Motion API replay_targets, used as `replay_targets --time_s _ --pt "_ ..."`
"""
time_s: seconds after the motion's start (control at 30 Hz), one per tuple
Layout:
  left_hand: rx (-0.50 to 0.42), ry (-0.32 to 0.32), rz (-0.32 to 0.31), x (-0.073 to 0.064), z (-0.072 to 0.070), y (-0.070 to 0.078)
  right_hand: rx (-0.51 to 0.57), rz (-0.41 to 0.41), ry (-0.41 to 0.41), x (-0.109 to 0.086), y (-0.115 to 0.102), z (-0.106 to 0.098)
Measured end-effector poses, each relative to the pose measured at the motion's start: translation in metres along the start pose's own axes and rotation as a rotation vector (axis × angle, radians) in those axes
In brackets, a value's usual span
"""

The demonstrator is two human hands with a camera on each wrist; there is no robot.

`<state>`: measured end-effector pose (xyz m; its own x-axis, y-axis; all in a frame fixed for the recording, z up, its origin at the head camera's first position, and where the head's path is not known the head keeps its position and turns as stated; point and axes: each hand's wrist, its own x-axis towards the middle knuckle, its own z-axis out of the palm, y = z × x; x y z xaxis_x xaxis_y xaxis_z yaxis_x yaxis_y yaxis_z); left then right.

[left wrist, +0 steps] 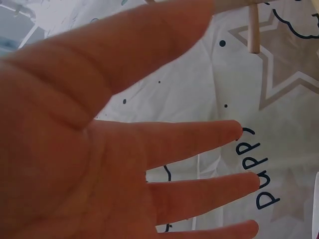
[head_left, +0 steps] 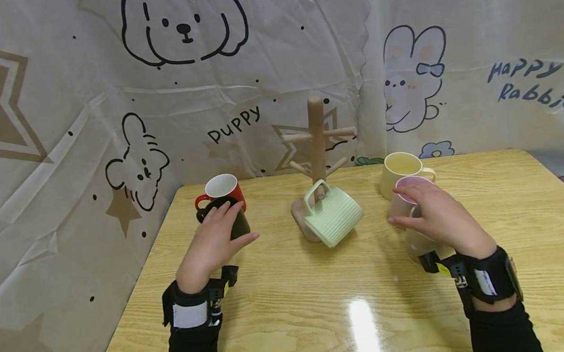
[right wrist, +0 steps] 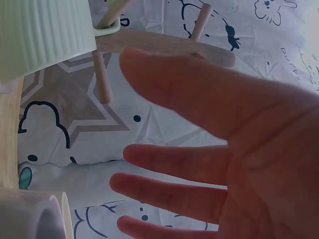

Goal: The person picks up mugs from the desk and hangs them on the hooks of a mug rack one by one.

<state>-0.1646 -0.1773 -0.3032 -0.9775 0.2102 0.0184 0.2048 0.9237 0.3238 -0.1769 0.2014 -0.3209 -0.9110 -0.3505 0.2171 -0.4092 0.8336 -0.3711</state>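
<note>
My left hand hovers over a dark mug, fingers spread and empty; touch cannot be told from above. In the left wrist view, nothing lies between its straight fingers. Over on the right, my right hand is held above a pale mug and a pink mug, partly covering both. Its thumb and fingers are apart with nothing in them. Between the hands, a ribbed light green mug hangs tilted by its handle on a wooden mug rack.
Behind the dark mug stands a red mug with a white inside. A yellow mug is at the back right, behind the pink one. The wooden table meets a printed cloth at its back and left.
</note>
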Motion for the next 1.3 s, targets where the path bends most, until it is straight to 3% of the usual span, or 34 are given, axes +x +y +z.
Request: replay_targets --time_s 0.1,0.33,0.43,0.57,0.7,0.93,1.1,1.3 --pt "0.034 -0.017 -0.015 0.000 0.000 0.001 -0.012 0.007 0.005 0.001 0.000 0.000" --pt "0.021 -0.046 -0.001 0.001 0.002 0.000 -0.042 0.041 -0.033 0.002 -0.006 -0.011" --pt "0.020 -0.049 -0.003 0.000 0.002 -0.001 -0.070 -0.019 -0.052 0.013 -0.016 -0.028" --pt "0.021 -0.026 0.000 -0.002 0.002 -0.002 -0.028 -0.163 -0.004 0.045 -0.035 -0.061" --pt "0.020 0.004 0.038 -0.003 0.000 -0.002 0.097 -0.266 0.005 0.089 -0.046 -0.085" --pt "0.011 0.015 0.055 -0.003 0.000 -0.003 0.420 -0.225 -0.224 0.158 -0.049 -0.087" --pt "0.013 0.024 0.057 -0.002 0.001 -0.003 0.616 -0.215 -0.333 0.185 -0.050 -0.069" --pt "0.027 0.031 0.071 -0.001 0.002 -0.002 0.860 -0.272 -0.437 0.200 -0.047 -0.055"
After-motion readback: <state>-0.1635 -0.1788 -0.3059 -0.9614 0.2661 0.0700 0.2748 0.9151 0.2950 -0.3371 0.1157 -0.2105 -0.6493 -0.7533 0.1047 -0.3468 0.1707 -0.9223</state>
